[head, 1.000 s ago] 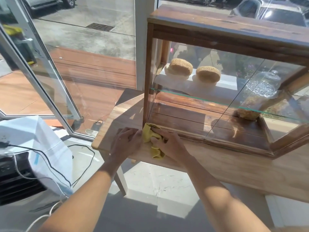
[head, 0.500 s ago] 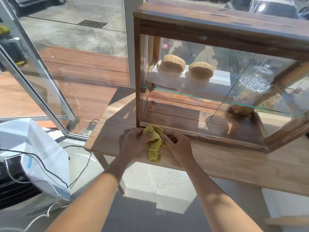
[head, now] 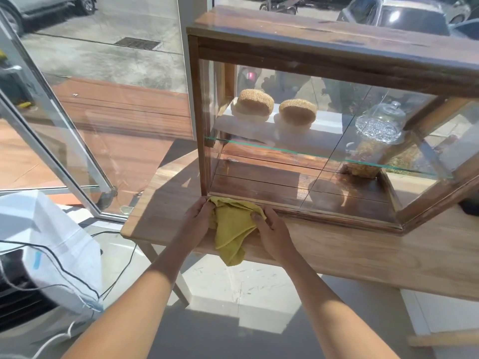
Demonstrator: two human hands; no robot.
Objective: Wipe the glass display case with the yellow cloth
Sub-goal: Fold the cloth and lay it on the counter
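Note:
A wooden-framed glass display case stands on a wooden table. The yellow cloth hangs spread between my two hands at the case's lower left corner, its tip drooping over the table's front edge. My left hand grips the cloth's left edge, close to the bottom of the case frame. My right hand pinches the cloth's right corner, just in front of the bottom rail. Inside the case sit two round sesame buns and a lidded glass jar.
An open glass door with a metal frame stands to the left. A white bag and black cables lie at the lower left. A white table leg reaches down to the pale floor beneath.
The cloth was bunched under my right hand on the table; now both hands hold it opened out between them. My view has shifted so the case sits further right.

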